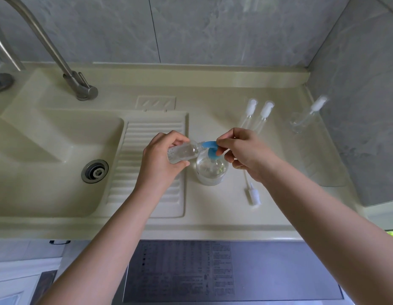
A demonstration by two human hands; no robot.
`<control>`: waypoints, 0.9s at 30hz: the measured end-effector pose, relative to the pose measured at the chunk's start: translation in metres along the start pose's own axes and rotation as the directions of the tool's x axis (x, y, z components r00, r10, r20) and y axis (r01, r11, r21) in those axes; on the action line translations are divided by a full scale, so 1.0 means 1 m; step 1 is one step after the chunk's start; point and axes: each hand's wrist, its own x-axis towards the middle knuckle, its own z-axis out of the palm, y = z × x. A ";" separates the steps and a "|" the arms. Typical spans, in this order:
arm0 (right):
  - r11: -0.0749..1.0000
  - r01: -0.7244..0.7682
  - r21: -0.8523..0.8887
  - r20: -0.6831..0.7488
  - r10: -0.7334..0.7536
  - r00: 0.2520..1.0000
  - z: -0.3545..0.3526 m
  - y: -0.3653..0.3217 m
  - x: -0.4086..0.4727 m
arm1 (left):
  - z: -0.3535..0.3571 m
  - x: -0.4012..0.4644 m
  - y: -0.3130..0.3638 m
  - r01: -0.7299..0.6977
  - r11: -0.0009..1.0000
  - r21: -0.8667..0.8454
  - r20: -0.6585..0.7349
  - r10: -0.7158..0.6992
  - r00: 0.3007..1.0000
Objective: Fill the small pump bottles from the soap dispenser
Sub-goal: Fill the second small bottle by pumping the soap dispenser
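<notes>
At the left of the frame I see a cream sink basin with a metal drain. Right of it lies a ribbed draining board. A steel faucet rises in the upper left. Grey marble wall tiles fill the top, and a dark labelled panel sits at the bottom.

The small bottle looks like clear, glossy plastic, and so does the round soap dispenser, whose pump head is opaque blue plastic. The counter and sink are one cream moulded surface, smooth with a soft sheen, ribbed on the drainboard. The tap is brushed grey metal. The wall is smooth grey stone-look tile. The loose pump looks like matt white plastic.
</notes>
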 end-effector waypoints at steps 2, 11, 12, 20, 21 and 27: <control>1.000 0.009 -0.007 0.000 -0.009 1.000 -0.001 -0.002 0.001 | 0.001 0.000 0.000 0.001 1.000 -0.006 -0.010 -0.002 1.000; 0.999 -0.032 0.012 0.012 0.032 0.999 -0.001 -0.002 0.000 | 0.002 -0.001 0.002 0.002 1.000 -0.002 -0.002 -0.002 1.000; 0.999 -0.032 0.012 0.015 0.032 0.999 -0.002 -0.003 0.000 | 0.001 -0.001 0.002 0.001 1.000 -0.004 -0.003 -0.001 1.000; 0.999 0.017 -0.046 0.010 -0.016 1.000 -0.001 -0.001 0.001 | 0.004 -0.001 0.000 0.012 1.000 -0.012 -0.002 -0.012 1.000; 0.999 0.012 -0.044 0.016 -0.011 1.000 -0.002 -0.003 0.001 | 0.004 -0.001 0.000 0.013 1.000 -0.016 -0.001 -0.013 1.000; 0.998 0.021 -0.062 0.015 -0.020 1.000 -0.002 0.000 0.002 | 0.004 0.001 0.001 0.024 0.999 -0.031 -0.006 -0.025 1.000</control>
